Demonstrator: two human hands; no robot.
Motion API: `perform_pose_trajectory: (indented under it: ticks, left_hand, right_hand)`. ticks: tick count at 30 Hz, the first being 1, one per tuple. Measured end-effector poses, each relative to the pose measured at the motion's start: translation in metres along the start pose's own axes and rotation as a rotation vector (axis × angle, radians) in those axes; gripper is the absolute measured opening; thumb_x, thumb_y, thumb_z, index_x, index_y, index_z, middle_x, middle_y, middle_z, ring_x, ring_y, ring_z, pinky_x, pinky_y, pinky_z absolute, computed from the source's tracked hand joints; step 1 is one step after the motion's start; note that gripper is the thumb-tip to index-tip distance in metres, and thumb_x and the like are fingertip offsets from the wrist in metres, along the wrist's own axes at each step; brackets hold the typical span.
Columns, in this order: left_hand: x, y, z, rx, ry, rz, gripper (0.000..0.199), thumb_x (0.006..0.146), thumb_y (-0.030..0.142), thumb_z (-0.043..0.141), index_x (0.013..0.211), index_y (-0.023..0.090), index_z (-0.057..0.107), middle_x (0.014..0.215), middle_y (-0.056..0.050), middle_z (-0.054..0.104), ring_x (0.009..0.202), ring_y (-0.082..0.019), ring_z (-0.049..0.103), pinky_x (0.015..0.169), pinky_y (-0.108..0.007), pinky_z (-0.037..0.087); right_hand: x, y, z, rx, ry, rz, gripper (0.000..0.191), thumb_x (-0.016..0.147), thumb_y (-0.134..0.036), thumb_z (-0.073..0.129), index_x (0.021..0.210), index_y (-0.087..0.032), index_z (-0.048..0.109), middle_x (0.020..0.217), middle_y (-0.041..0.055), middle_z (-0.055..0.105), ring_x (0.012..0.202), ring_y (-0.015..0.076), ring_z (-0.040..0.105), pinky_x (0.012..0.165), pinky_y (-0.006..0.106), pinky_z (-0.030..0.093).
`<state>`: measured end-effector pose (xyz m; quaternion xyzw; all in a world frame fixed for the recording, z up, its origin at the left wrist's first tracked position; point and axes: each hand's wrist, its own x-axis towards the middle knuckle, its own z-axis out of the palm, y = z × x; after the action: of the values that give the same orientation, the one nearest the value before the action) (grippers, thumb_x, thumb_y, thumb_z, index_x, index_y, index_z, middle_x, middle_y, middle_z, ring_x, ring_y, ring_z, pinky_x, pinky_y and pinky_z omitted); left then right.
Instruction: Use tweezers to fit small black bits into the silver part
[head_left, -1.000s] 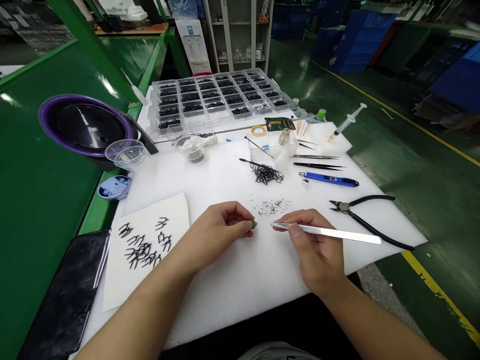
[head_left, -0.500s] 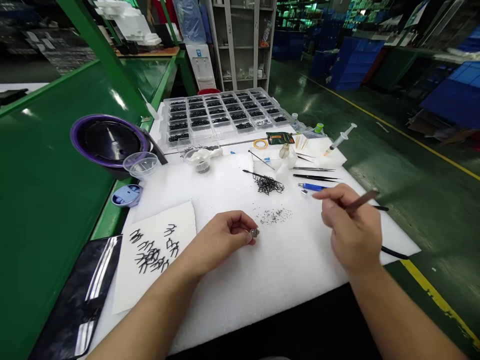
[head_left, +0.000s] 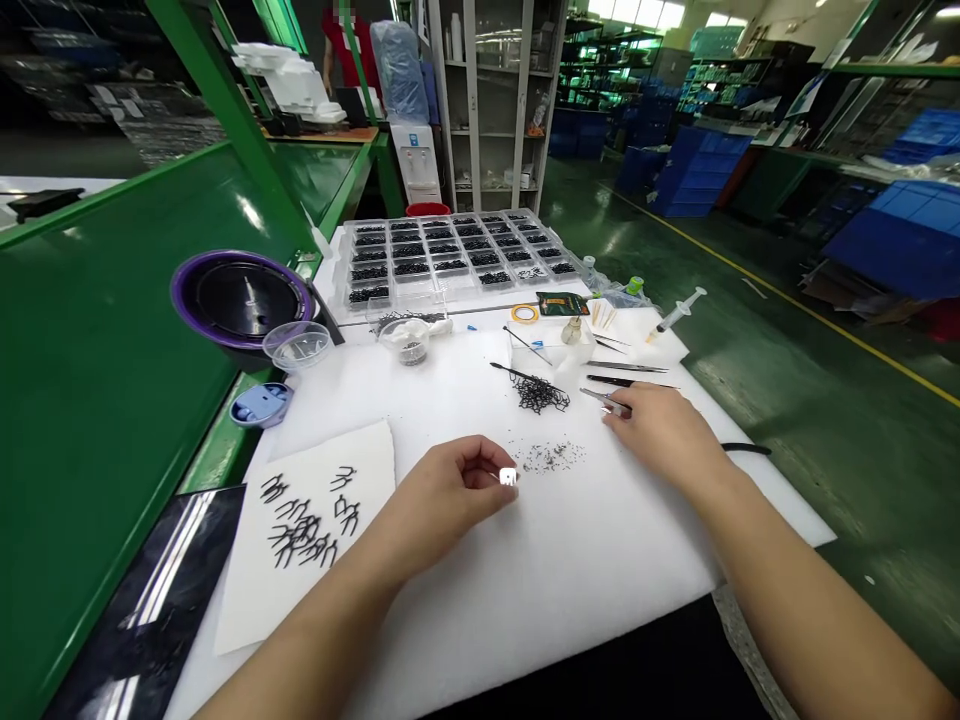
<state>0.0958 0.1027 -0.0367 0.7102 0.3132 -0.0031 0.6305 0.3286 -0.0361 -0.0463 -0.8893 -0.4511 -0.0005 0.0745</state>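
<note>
My left hand [head_left: 469, 485] pinches a small shiny metal piece [head_left: 508, 477] between thumb and fingertips, beside a scatter of tiny dark bits [head_left: 555, 456]. At the right, my right hand [head_left: 660, 425] is closed on slim metal tweezers [head_left: 604, 398], whose tips point left. Just left of those tips lies a heap of thin black parts [head_left: 540, 393] with a dark stick [head_left: 517, 373] across it. Black tweezers [head_left: 615, 381] lie above my right hand. On a white sheet [head_left: 247, 600] at the left rest several black forked parts [head_left: 304, 540].
A divided clear tray [head_left: 442, 265] of black parts spans the back. Clear cups [head_left: 298, 345], a purple-rimmed bin [head_left: 244, 300] and a blue container [head_left: 261, 403] stand left. A syringe [head_left: 679, 312] lies back right. A person in red [head_left: 349, 45] is far off.
My right hand has moved forward and lowered to the table, and its tweezers now point left. The metal piece in my left hand looks brighter. The whole view has shifted, showing more of the background.
</note>
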Motion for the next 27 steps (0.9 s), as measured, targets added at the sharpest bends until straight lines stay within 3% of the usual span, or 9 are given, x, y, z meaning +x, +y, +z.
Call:
perform_pose_trajectory:
  ticks: [4, 7, 9, 12, 15, 17, 23, 27]
  left_hand:
    - [-0.001, -0.003, 0.003, -0.048, 0.051, 0.087, 0.024, 0.083, 0.038, 0.069, 0.099, 0.021, 0.063, 0.071, 0.005, 0.054, 0.066, -0.011, 0.048, 0.061, -0.025, 0.036]
    - [-0.001, -0.002, 0.005, -0.146, 0.046, 0.144, 0.020, 0.083, 0.033, 0.070, 0.097, 0.020, 0.064, 0.084, 0.001, 0.062, 0.076, -0.012, 0.056, 0.069, -0.026, 0.043]
    - [-0.001, -0.001, 0.007, -0.246, 0.047, 0.153, 0.018, 0.084, 0.030, 0.069, 0.097, 0.019, 0.063, 0.095, -0.003, 0.067, 0.083, -0.013, 0.062, 0.077, -0.028, 0.049]
    - [0.000, 0.001, 0.007, -0.342, 0.098, 0.165, 0.019, 0.084, 0.027, 0.069, 0.099, 0.018, 0.062, 0.098, -0.006, 0.070, 0.085, -0.016, 0.067, 0.083, -0.033, 0.054]
    - [-0.001, 0.002, 0.006, -0.339, 0.152, 0.182, 0.022, 0.081, 0.027, 0.071, 0.100, 0.017, 0.064, 0.092, -0.005, 0.071, 0.083, -0.017, 0.069, 0.081, -0.034, 0.057]
    - [-0.002, 0.003, 0.005, -0.314, 0.170, 0.175, 0.024, 0.079, 0.029, 0.073, 0.099, 0.018, 0.065, 0.088, -0.004, 0.071, 0.079, -0.018, 0.069, 0.077, -0.033, 0.057]
    - [-0.004, 0.007, 0.006, -0.239, 0.193, 0.164, 0.020, 0.080, 0.030, 0.072, 0.097, 0.020, 0.069, 0.090, -0.003, 0.073, 0.078, -0.016, 0.066, 0.073, -0.030, 0.055]
    - [-0.004, 0.007, 0.005, -0.263, 0.172, 0.166, 0.015, 0.082, 0.027, 0.070, 0.095, 0.021, 0.070, 0.088, -0.001, 0.074, 0.079, -0.016, 0.069, 0.074, -0.029, 0.056]
  right_hand:
    - [-0.004, 0.001, 0.011, -0.010, 0.039, -0.016, 0.017, 0.085, -0.019, 0.057, 0.094, -0.021, 0.072, 0.098, 0.0080, 0.069, 0.081, 0.0236, 0.063, 0.059, 0.032, 0.037]
    - [-0.007, 0.000, 0.000, 0.000, 0.090, -0.032, 0.016, 0.085, -0.019, 0.060, 0.095, -0.020, 0.072, 0.100, 0.0086, 0.071, 0.082, 0.0250, 0.065, 0.062, 0.034, 0.042]
    - [-0.007, -0.008, -0.013, 0.078, 0.153, -0.065, 0.014, 0.086, -0.027, 0.063, 0.096, -0.022, 0.071, 0.089, 0.0052, 0.071, 0.075, 0.0226, 0.065, 0.060, 0.033, 0.044]
    - [-0.006, -0.034, -0.028, 0.489, 0.296, -0.276, 0.013, 0.085, -0.035, 0.070, 0.095, -0.026, 0.072, 0.061, -0.0027, 0.059, 0.046, 0.0126, 0.047, 0.046, 0.028, 0.039]
    - [-0.006, -0.061, -0.022, 0.752, 0.346, -0.582, 0.016, 0.085, -0.020, 0.068, 0.099, -0.027, 0.070, 0.088, 0.0011, 0.070, 0.054, 0.0104, 0.052, 0.049, 0.027, 0.042]
    - [-0.010, -0.072, -0.011, 0.828, 0.317, -0.665, 0.026, 0.084, -0.012, 0.068, 0.105, -0.027, 0.069, 0.100, 0.0027, 0.071, 0.064, 0.0117, 0.060, 0.053, 0.027, 0.047]
    - [-0.024, -0.069, 0.005, 0.896, 0.296, -0.590, 0.035, 0.079, -0.005, 0.071, 0.108, -0.026, 0.069, 0.106, 0.0045, 0.072, 0.078, 0.0148, 0.067, 0.051, 0.025, 0.050]
    - [-0.025, -0.071, 0.003, 0.890, 0.255, -0.600, 0.036, 0.079, -0.005, 0.071, 0.108, -0.026, 0.069, 0.105, 0.0037, 0.073, 0.082, 0.0161, 0.068, 0.064, 0.029, 0.058]
